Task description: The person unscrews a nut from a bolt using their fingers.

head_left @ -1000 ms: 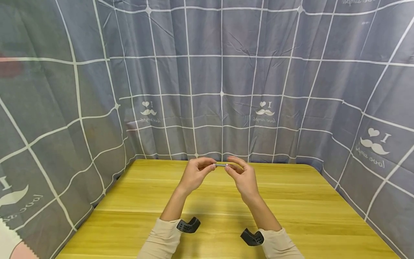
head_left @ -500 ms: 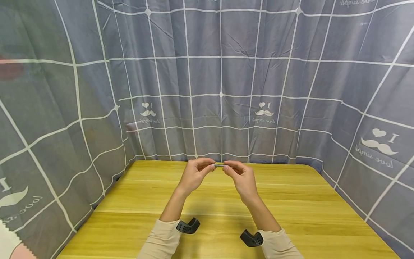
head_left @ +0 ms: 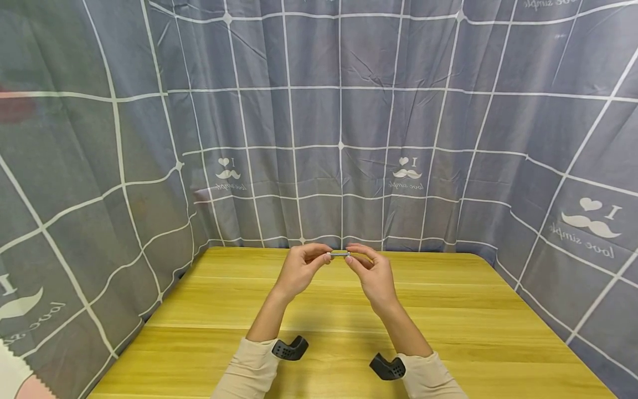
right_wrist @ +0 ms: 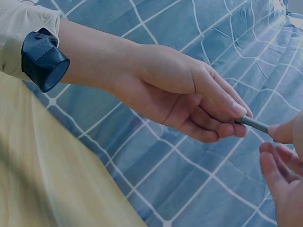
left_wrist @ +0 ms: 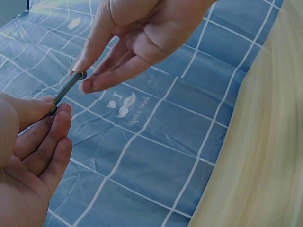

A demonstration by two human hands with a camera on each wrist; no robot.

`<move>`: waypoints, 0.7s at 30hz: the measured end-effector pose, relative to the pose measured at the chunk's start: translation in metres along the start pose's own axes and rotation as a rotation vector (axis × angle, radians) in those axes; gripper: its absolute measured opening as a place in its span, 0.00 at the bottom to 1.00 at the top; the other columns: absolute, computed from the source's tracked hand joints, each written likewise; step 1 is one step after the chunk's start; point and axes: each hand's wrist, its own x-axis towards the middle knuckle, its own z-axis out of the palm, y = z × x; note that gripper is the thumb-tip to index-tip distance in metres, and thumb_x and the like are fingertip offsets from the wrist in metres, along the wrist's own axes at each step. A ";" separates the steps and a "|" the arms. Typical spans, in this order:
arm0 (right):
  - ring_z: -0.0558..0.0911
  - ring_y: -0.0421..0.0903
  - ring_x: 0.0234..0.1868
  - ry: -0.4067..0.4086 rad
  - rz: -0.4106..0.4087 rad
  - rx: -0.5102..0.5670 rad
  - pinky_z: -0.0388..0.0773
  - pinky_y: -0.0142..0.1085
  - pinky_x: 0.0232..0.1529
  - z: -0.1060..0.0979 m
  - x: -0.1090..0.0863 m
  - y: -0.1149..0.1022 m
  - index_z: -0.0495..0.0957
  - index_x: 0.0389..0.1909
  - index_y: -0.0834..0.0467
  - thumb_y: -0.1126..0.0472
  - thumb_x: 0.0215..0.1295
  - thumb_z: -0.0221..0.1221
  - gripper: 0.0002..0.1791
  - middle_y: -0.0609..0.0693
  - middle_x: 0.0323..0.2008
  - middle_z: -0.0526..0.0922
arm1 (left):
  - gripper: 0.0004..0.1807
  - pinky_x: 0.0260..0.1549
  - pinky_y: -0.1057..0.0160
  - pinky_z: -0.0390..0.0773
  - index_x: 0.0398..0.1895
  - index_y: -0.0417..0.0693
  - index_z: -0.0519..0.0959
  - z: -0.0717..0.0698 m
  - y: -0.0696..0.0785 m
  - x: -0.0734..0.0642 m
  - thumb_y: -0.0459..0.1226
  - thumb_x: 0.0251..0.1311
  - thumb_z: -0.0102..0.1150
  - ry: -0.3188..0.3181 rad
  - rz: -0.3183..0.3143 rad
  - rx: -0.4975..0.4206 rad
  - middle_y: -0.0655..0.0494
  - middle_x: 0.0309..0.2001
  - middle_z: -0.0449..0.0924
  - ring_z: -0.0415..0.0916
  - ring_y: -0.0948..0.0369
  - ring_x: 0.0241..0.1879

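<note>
A grey threaded bolt (head_left: 340,254) is held level in the air above the table between both hands. My left hand (head_left: 299,270) pinches one end between thumb and fingers; a dark wider piece shows there in the left wrist view. At the other end my right hand (head_left: 376,277) has its thumb on a small hex-shaped piece (left_wrist: 83,75), with a fingertip close below it. Whether this piece is a nut or the bolt's head, I cannot tell. In the right wrist view the thumb of the right hand (right_wrist: 284,175) covers that end.
A yellow wood-grain table (head_left: 324,354) lies under the hands. Grey curtains (head_left: 319,122) with white grid lines stand behind it and at both sides. Black wrist devices (head_left: 291,348) sit at the cuffs of both beige sleeves.
The right fingers were spread at the bolt's end, then came together over it half a second ago. Now they have parted slightly and the end shows again. The left hand has stayed in place.
</note>
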 end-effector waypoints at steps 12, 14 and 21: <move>0.83 0.60 0.46 0.010 -0.007 -0.001 0.81 0.36 0.51 -0.001 0.000 0.001 0.85 0.46 0.68 0.70 0.70 0.65 0.07 0.59 0.43 0.85 | 0.07 0.44 0.62 0.83 0.46 0.29 0.84 0.001 -0.004 0.001 0.25 0.71 0.59 -0.005 -0.010 -0.004 0.36 0.40 0.86 0.84 0.39 0.42; 0.83 0.60 0.48 0.014 -0.008 -0.006 0.80 0.36 0.52 -0.001 0.000 0.000 0.84 0.47 0.69 0.70 0.70 0.65 0.08 0.59 0.44 0.85 | 0.08 0.44 0.62 0.83 0.47 0.27 0.83 0.002 -0.005 0.002 0.24 0.71 0.59 -0.011 -0.010 0.004 0.33 0.40 0.86 0.83 0.38 0.42; 0.82 0.58 0.57 0.000 0.031 0.020 0.79 0.35 0.55 -0.002 0.001 0.000 0.83 0.52 0.72 0.74 0.69 0.64 0.13 0.60 0.60 0.80 | 0.07 0.46 0.50 0.84 0.46 0.29 0.84 0.001 -0.004 0.002 0.25 0.71 0.59 -0.007 -0.006 0.004 0.38 0.39 0.87 0.84 0.41 0.41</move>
